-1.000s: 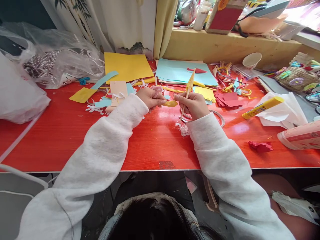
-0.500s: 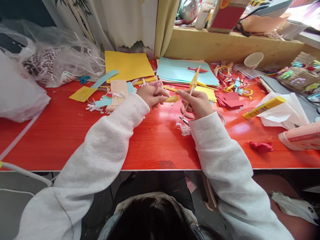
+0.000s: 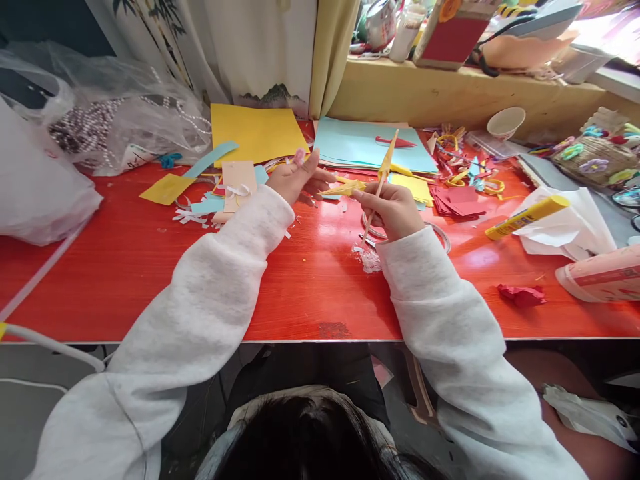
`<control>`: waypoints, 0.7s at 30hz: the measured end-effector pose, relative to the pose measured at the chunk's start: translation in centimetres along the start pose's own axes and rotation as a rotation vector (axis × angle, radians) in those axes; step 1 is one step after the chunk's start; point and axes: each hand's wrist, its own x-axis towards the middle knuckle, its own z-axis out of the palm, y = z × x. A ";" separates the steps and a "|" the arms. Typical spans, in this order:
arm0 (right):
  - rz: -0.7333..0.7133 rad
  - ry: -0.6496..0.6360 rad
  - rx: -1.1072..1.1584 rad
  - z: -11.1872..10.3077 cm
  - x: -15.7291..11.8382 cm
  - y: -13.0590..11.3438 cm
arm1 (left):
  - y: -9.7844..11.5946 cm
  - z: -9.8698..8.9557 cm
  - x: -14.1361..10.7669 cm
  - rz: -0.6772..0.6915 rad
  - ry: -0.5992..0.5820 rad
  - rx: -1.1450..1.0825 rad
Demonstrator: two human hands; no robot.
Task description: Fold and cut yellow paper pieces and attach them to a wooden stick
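Observation:
My right hand (image 3: 395,208) pinches a folded yellow paper piece (image 3: 345,189) between thumb and finger. The same hand also holds a thin wooden stick (image 3: 369,224) with yellow paper wrapped around its upper part (image 3: 387,162). To the left of the folded piece, my left hand (image 3: 297,179) has its fingers spread and holds nothing visible; its fingertips are close to the paper's left end. Something pink (image 3: 299,157) shows behind the left hand, partly hidden by it. Below the stick lie clear plastic scraps (image 3: 371,259) on the red table (image 3: 310,287).
Yellow sheets (image 3: 260,133), blue sheets (image 3: 350,143) and red squares (image 3: 459,202) lie at the back. A glue stick (image 3: 527,217), white tissue (image 3: 575,223) and crumpled red paper (image 3: 523,295) are on the right. Plastic bags (image 3: 40,180) stand left.
My left hand has let go of the folded yellow paper and opened, moving slightly left and up. My right hand has stayed nearly in place with the paper and the stick.

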 end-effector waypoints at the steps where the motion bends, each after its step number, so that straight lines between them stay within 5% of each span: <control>1: -0.009 -0.001 -0.009 0.0 0.0 0.0 | -0.1 -0.1 0.1 0.014 0.027 0.031; 8: -0.067 -0.031 -0.109 0.0 -0.2 0.1 | -1.5 -0.1 0.9 0.337 0.069 0.428; 16: -0.056 -0.048 -0.138 0.3 -0.5 -0.2 | -0.9 -0.2 0.0 0.441 0.114 0.693; 21: -0.052 -0.080 -0.163 0.4 -0.7 -0.6 | -0.7 -0.6 0.2 0.354 0.146 0.676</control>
